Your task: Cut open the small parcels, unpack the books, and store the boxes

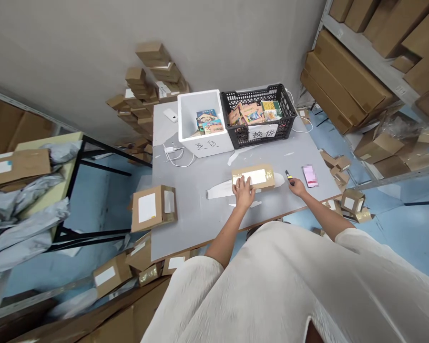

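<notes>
A small cardboard parcel (258, 176) with a white label lies on the grey table (200, 209) in front of me. My left hand (243, 191) rests on its near left end, fingers laid flat over the box. My right hand (297, 186) is to the right of the parcel, closed round a small black and yellow utility knife (289, 176) whose tip points toward the box. A white paper strip (221, 191) lies under and left of the parcel.
A phone (310, 175) lies right of my right hand. At the back stand a white foam box (199, 121) and a black crate (258, 114), both holding booklets. Another parcel (153, 207) overhangs the table's left edge. Cardboard boxes crowd the floor and shelves (375, 66).
</notes>
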`<state>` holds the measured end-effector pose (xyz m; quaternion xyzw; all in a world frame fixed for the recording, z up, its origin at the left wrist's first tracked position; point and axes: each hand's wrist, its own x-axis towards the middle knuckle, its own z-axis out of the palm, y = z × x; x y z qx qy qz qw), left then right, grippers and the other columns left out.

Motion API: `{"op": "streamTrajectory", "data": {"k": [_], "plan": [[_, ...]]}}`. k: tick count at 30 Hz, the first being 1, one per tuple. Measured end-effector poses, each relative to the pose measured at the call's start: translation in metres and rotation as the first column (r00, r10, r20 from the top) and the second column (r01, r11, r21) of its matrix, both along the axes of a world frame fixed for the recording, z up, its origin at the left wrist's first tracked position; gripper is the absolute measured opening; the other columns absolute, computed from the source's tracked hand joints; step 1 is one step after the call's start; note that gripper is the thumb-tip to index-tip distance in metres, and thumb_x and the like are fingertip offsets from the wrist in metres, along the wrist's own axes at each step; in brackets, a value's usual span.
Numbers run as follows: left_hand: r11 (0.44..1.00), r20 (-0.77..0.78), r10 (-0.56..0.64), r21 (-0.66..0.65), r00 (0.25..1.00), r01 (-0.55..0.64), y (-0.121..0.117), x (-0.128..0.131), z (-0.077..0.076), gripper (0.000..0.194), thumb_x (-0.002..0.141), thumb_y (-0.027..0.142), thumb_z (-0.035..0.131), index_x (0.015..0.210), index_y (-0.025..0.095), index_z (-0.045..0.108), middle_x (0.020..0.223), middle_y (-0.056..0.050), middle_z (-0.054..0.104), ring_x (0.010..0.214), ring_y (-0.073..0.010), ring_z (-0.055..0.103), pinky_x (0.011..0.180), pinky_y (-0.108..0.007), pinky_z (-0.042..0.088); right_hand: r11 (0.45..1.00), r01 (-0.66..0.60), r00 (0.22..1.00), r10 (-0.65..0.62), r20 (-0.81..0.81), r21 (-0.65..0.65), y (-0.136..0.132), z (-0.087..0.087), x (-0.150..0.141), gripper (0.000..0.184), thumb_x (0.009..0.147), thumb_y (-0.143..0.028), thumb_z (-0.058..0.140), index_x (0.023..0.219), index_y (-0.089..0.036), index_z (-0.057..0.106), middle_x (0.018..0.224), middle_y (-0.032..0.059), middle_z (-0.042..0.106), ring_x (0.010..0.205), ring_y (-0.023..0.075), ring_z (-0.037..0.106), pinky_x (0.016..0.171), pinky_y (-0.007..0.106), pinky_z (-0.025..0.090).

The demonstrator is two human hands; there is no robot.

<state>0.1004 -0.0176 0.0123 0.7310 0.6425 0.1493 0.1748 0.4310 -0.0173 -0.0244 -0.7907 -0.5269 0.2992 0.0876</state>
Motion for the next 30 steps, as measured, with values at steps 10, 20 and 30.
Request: {"op": "streamTrajectory", "data": {"k": [10,20,30], "plan": [[0.995,-0.107,0.078,-0.059,0.991,-0.084,-0.007,0.015,0.003,0.058,0.11,0.045,0.046,0.164,0.028,0.055,0.178,-0.015,0.04,0.167,-0.0377,0.03,0.132,-0.064,0.024,0.971,-0.146,0.966,0.181,0.185,-0.19,0.011,-0.028,0.024,0.048,0.097,-0.033,0.069,0.143,-0.021,0.061,0.145,0.0173,0.058,0.13,0.0315,0.061,0.102,0.039,0.051],[0.994,-0.158,0.074,-0.062,0.985,-0.084,-0.008,0.015,0.004,0.057,0.11,0.045,0.046,0.163,0.029,0.055,0.177,-0.016,0.04,0.166,-0.0378,0.029,0.132,-0.062,0.024,0.966,-0.189,0.967,0.215,0.138,-0.177,0.011,-0.042,0.028,0.041,0.095,-0.025,0.066,0.134,-0.02,0.055,0.139,0.0186,0.061,0.128,0.033,0.06,0.1,0.042,0.051],[0.997,-0.04,0.074,0.016,0.996,-0.074,-0.013,0.012,0.0,0.053,0.11,0.038,0.044,0.158,0.021,0.058,0.158,-0.02,0.057,0.155,-0.036,0.045,0.134,-0.06,0.025,0.944,0.33,0.85,-0.301,-0.432,-0.008,0.041,0.008,0.025,0.03,0.103,-0.045,0.051,0.125,-0.025,0.056,0.096,0.0012,0.07,0.079,0.0178,0.07,0.067,0.025,0.054]]}}
